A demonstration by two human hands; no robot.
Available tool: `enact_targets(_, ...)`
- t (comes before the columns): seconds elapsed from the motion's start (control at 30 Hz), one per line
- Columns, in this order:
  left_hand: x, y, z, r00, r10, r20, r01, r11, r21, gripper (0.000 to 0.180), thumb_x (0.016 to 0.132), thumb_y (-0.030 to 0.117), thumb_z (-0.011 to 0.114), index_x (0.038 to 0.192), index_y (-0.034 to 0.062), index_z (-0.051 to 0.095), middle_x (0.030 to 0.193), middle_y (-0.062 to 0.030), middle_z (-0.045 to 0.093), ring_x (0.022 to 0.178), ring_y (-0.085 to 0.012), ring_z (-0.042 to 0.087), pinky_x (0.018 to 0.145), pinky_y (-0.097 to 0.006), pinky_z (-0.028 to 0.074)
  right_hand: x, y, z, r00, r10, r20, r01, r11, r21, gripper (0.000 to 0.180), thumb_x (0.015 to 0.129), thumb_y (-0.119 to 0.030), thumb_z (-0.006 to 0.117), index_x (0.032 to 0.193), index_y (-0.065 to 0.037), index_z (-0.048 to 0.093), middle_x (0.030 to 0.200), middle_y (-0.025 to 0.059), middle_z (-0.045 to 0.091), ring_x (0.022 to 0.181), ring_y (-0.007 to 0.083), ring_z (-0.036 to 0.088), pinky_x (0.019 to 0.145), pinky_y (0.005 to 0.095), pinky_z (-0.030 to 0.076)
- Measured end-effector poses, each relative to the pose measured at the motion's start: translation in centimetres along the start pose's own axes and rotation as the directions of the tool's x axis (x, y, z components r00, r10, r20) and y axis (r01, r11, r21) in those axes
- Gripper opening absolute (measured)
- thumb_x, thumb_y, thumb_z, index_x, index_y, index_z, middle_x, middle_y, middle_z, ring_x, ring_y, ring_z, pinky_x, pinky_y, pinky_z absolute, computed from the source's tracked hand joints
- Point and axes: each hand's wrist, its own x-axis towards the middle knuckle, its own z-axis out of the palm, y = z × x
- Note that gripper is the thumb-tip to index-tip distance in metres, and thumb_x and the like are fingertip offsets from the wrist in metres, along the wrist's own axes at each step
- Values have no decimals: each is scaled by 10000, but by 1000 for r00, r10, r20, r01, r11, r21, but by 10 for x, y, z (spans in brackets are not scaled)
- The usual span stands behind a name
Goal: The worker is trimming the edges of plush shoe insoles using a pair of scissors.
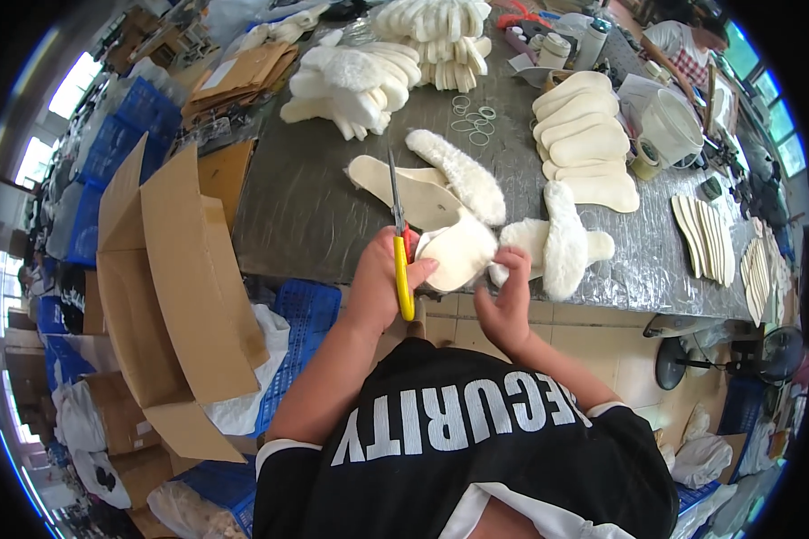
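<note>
Left hand (pixel 382 283): closed around the yellow handles of a pair of scissors (pixel 397 235), blades pointing up and away over the worktop (pixel 315 211).
Right hand (pixel 508 301): fingers pinched on the near edge of a fleece insole (pixel 458 251), holding it flat side up just beside the scissor handles.
Insole in hand: at the front edge of the worktop, between the two hands; its outline looks largely shaped, though whether the edge is fully trimmed cannot be told.
Near it: a fluffy white piece (pixel 562 242) lies touching the right hand's far side; two more insoles (pixel 422 184), one fleece up and one flat, lie just beyond.
Done, by the look of it: neat stacks of finished insoles (pixel 589 139) to the right and fleecy heaps (pixel 355 81) farther back.
Left: the loose pieces beside the hands appear not yet stacked.
Surroundings: an open cardboard box (pixel 175 278) stands at the left of the worktop.
</note>
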Motion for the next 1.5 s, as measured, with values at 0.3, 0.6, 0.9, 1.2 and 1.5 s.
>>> enact_targets(0.3, -13, -5, 7, 996, 11, -89, -11, 1000, 3, 205, 765, 82, 658, 888, 35, 500, 745, -37, 558, 610, -89, 544, 509, -199, 425, 4, -4, 30, 320, 304, 897, -700, -562, 440, 429, 782, -211, 674, 1156, -138, 476, 1084, 30, 548, 1003, 188, 509, 823, 379, 432)
enact_targets(0.6, -67, 2, -24, 982, 188, -28, -100, 638, 764, 321, 831, 165, 593, 1033, -42, 452, 914, -175, 567, 850, -317, 569, 709, -368, 460, 30, -35, 21, 413, 503, 759, -673, -393, 626, 406, 732, -137, 711, 1093, -140, 526, 991, 11, 593, 915, 173, 556, 765, 327, 468)
enact_targets(0.9, -66, -5, -16, 970, 206, 126, -230, 625, 746, 333, 806, 191, 612, 959, -73, 476, 883, -254, 540, 863, -405, 515, 755, -435, 412, 35, -41, 33, 450, 479, 753, -702, -331, 630, 436, 753, -149, 689, 1145, -145, 498, 1089, -3, 565, 1035, 177, 517, 879, 360, 423)
enact_targets(1.2, -59, -10, -14, 981, 95, 170, -179, 781, 598, 266, 813, 124, 577, 977, -57, 473, 867, -251, 551, 822, -416, 533, 722, -435, 427, 34, -43, 35, 609, 389, 691, -709, -124, 695, 475, 770, -169, 675, 1188, -101, 460, 1123, 32, 555, 1046, 209, 521, 891, 410, 416)
enact_targets(1.5, -57, -8, -13, 978, -106, 179, -32, 773, 634, 223, 820, 126, 559, 971, -24, 494, 786, -234, 582, 752, -406, 570, 652, -432, 444, 30, -41, 36, 682, 459, 570, -645, 8, 764, 486, 788, -108, 646, 1219, -98, 420, 1128, 45, 541, 1029, 217, 526, 853, 398, 425)
